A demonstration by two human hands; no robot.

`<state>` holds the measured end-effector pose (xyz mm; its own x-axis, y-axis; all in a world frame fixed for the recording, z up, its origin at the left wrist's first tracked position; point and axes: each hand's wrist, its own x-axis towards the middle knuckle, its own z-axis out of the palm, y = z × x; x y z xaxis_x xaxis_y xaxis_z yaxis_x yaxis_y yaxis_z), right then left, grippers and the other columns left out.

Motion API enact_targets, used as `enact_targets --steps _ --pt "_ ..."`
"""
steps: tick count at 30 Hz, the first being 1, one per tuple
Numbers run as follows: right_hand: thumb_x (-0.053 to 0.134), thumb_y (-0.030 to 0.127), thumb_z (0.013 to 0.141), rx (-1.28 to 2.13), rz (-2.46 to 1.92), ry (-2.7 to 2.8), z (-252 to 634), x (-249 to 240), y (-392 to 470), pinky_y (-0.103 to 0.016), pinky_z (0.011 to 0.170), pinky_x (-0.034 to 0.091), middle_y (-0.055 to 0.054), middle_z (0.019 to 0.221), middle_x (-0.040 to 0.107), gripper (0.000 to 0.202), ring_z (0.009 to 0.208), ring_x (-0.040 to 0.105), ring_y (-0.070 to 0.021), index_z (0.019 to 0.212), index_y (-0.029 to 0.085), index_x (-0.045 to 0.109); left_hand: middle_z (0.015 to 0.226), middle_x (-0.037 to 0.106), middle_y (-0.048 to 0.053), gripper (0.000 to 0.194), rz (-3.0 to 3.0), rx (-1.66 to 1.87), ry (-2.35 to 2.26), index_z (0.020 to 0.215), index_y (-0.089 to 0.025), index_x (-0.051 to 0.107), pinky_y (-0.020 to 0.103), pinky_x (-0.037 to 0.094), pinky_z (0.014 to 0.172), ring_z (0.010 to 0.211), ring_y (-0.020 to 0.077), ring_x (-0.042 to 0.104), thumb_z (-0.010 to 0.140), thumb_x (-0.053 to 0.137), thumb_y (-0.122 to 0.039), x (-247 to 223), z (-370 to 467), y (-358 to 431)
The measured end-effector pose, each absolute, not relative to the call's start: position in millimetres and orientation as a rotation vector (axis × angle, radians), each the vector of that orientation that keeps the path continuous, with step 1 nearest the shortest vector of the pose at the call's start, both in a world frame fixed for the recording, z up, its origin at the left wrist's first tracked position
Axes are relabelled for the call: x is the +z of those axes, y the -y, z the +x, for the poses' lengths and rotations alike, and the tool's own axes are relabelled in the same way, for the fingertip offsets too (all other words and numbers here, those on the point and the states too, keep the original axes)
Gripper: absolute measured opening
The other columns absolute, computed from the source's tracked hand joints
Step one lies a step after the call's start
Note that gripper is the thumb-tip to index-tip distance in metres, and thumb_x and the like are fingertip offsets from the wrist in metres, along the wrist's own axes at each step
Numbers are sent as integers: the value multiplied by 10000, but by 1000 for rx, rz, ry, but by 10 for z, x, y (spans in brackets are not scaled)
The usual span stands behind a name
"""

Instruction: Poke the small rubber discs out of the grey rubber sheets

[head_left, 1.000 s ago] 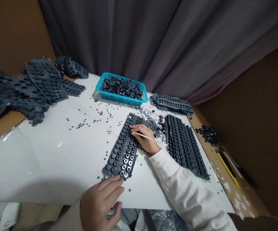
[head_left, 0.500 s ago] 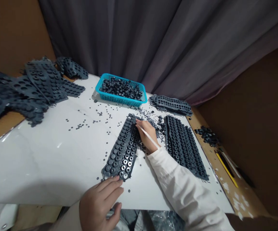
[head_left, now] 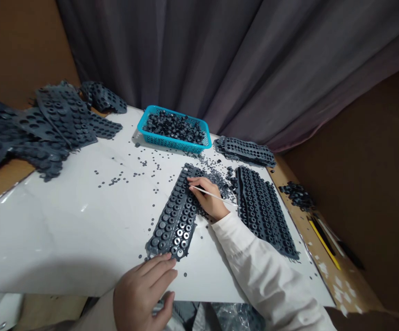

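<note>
A dark grey rubber sheet with rows of raised round pieces lies at a slant on the white tabletop. My left hand rests its outstretched fingertips on the sheet's near end, thumb apart. Over the far half, my right hand pinches a thin white stick, its tip at the round pieces. The fingers and palm hide part of the sheet's right side. Small dark discs lie scattered just beyond my right hand.
A blue basket full of small dark pieces stands at the back. More rubber sheets lie at the right, with a stack behind them. Perforated sheets are heaped at the left. A yellow cutter lies at the right edge.
My right hand has shifted slightly left and nearer, and the white stick now lies flatter, pointing left. My left hand and the sheet have stayed in place.
</note>
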<state>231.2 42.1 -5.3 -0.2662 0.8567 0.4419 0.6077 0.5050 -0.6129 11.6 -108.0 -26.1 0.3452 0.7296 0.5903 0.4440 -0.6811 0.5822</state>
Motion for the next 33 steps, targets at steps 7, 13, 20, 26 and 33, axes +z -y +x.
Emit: enact_targets --steps 7,13,20,26,33 --pt "451 269 921 270 -1239 2114 2336 -95 -512 -375 868 491 -94 1079 673 159 994 615 -212 917 220 603 965 710 52 292 2294 1248 -1040 900 -193 661 335 550 808 941 218 648 721 444 -116 -290 101 1088" --pt "450 286 919 203 -1390 1878 2386 -88 -585 -379 855 497 -89 1058 678 154 988 629 -223 923 226 592 971 708 53 296 2314 1239 -1047 906 -195 656 334 549 792 938 219 646 719 441 -113 -309 91 1083" --pt "528 279 887 439 -1204 1899 2355 -103 -529 -368 898 485 -89 1027 686 101 1025 625 -205 871 210 600 961 712 43 296 2310 1257 -1052 900 -199 660 321 547 771 927 214 647 716 445 -116 -304 106 1074" --pt "495 278 904 354 -1235 2021 2351 -113 -561 -369 903 478 -92 1058 676 127 1039 607 -207 889 214 604 977 709 43 307 2318 1235 -1047 920 -197 660 335 545 781 938 219 644 719 444 -110 -303 99 1082" --pt "431 282 922 106 -1375 2098 2388 -67 -733 -357 844 481 -89 1034 678 200 935 612 -224 945 221 620 986 706 46 304 2313 1222 -1039 926 -202 658 337 545 780 950 224 639 721 449 -122 -331 85 1102"
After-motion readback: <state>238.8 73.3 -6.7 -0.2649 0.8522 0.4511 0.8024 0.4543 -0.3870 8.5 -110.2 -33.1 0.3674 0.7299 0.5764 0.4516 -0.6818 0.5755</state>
